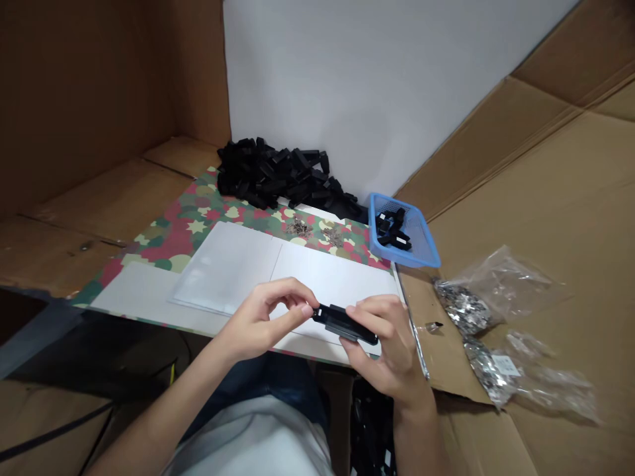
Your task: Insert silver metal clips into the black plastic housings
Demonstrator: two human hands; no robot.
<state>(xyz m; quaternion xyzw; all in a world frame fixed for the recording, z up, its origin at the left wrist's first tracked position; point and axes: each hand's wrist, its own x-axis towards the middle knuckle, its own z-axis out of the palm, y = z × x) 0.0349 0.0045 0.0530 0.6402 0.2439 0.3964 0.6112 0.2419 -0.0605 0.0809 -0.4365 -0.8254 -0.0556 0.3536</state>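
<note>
My right hand (389,347) grips a small black plastic part (346,324) by its right end, fingers curled round it. My left hand (268,317) is closed in a pinch at the part's left tip; whether something tiny sits between the fingertips I cannot tell. Both hands hover over the near edge of white sheets (238,264) lying on a star-patterned cloth (193,215).
A heap of black parts (278,173) lies at the back of the cloth. A blue basket (421,235) holds a few black parts. Two small piles of metal bits (298,227) lie nearby. Clear bags of metal pieces (466,307) rest on cardboard at right.
</note>
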